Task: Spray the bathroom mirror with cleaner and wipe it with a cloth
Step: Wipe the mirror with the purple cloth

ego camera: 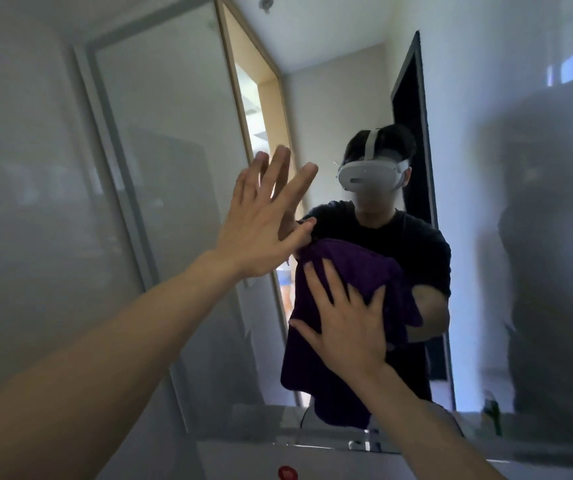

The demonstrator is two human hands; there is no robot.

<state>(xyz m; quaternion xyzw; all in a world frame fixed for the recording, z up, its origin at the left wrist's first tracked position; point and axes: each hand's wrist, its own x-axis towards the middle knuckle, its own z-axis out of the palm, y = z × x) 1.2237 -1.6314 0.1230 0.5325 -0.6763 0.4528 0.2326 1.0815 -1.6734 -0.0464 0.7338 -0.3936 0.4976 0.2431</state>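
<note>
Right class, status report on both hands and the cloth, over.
Left hand open, fingers spread, up at the mirror. Right hand flat, pressing purple cloth on the glass. Hazy patches either side; nothing in the way.

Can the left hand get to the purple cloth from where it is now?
Probably yes. The left hand is open, holds nothing and sits just up-left of the cloth, with nothing between them. Only the right hand, spread flat on the cloth, takes up room there.

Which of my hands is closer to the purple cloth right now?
Right. The right hand presses flat on the purple cloth against the mirror; the left hand is spread open above and left of the cloth, holding nothing.
</note>
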